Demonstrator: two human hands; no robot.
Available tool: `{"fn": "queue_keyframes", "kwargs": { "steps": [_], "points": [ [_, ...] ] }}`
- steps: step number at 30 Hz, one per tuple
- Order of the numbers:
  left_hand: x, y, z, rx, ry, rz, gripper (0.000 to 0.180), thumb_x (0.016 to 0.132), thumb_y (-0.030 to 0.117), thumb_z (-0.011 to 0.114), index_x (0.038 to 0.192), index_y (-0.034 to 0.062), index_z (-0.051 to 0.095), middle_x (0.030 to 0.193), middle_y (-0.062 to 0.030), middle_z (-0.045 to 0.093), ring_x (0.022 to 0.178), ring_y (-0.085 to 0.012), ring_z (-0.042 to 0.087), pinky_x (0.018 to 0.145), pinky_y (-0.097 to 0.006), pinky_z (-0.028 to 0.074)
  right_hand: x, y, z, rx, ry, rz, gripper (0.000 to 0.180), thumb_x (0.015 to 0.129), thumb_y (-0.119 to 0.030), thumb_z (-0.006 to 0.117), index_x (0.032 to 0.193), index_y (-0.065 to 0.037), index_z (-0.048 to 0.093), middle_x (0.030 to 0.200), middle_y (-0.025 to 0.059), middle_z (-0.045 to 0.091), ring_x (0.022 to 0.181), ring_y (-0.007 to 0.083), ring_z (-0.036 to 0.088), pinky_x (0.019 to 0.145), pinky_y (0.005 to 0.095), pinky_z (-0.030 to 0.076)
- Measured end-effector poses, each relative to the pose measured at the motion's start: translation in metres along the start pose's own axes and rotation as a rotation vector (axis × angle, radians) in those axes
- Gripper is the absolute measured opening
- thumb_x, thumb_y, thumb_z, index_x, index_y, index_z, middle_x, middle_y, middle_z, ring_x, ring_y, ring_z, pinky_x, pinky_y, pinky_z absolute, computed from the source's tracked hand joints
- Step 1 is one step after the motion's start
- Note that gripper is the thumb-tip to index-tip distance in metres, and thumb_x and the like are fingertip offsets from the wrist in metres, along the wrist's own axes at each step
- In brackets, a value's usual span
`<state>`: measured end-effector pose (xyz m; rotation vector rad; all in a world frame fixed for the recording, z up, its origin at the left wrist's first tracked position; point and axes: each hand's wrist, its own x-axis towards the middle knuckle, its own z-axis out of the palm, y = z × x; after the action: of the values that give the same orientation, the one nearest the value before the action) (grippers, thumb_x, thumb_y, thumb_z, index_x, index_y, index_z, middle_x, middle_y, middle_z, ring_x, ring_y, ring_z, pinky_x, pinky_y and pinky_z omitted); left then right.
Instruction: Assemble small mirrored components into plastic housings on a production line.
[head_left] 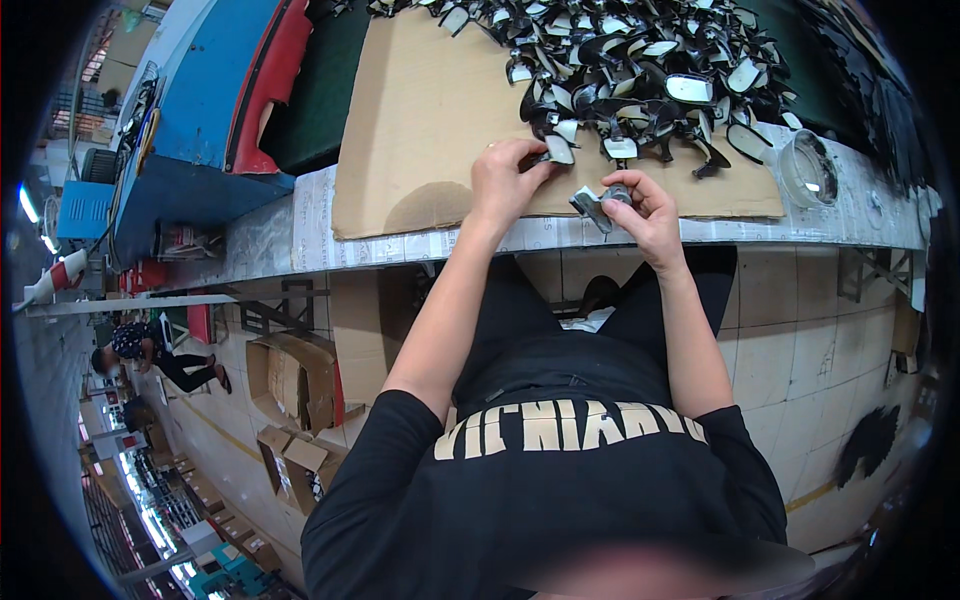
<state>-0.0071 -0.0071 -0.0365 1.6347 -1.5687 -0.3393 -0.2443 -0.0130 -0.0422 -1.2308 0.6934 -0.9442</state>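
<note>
My left hand (508,182) pinches the edge of a small glossy black piece with a pale face (559,150), at the near side of a heap of similar pieces. Just to its right, my right hand (645,218) is closed around a small dark and silvery object (592,206), held tilted above the table's front edge. Its kind is hard to tell, as the fingers cover part of it. The heap of curved black pieces (690,90), many with white or cream faces, spreads over the cardboard sheet (420,120) in front of me.
A round clear tub (808,168) stands right of the cardboard. At the left is a blue machine body (205,75) with a red panel (262,95). Open cardboard boxes (290,385) sit on the floor at left, and another person (150,350) is farther off.
</note>
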Motion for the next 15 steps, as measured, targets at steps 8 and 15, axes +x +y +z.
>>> {"fn": "queue_keyframes", "kwargs": {
  "steps": [8, 15],
  "points": [
    [-0.033, 0.019, -0.101, 0.111, -0.002, -0.061, 0.028, 0.071, 0.008, 0.085, 0.098, 0.0038, 0.077, 0.084, -0.0107, 0.071, 0.082, -0.0217, 0.071, 0.076, -0.034, 0.056, 0.0, 0.003, 0.001, -0.023, -0.008, -0.043, 0.027, 0.092, -0.007, 0.072, 0.117, -0.003, 0.064, 0.088, -0.0041, 0.062, 0.078, 0.0024, 0.056, 0.069, 0.0181, 0.044],
    [-0.062, -0.02, -0.073, 0.135, 0.105, 0.003, 0.025, 0.075, 0.008, 0.08, 0.098, 0.0016, 0.075, 0.107, -0.0097, 0.071, 0.097, -0.0288, 0.063, 0.089, -0.038, 0.051, -0.001, 0.003, 0.008, -0.069, 0.01, -0.045, 0.025, 0.091, -0.005, 0.071, 0.115, -0.002, 0.065, 0.084, -0.0052, 0.06, 0.075, 0.0005, 0.053, 0.065, 0.0171, 0.041]
  ]
}}
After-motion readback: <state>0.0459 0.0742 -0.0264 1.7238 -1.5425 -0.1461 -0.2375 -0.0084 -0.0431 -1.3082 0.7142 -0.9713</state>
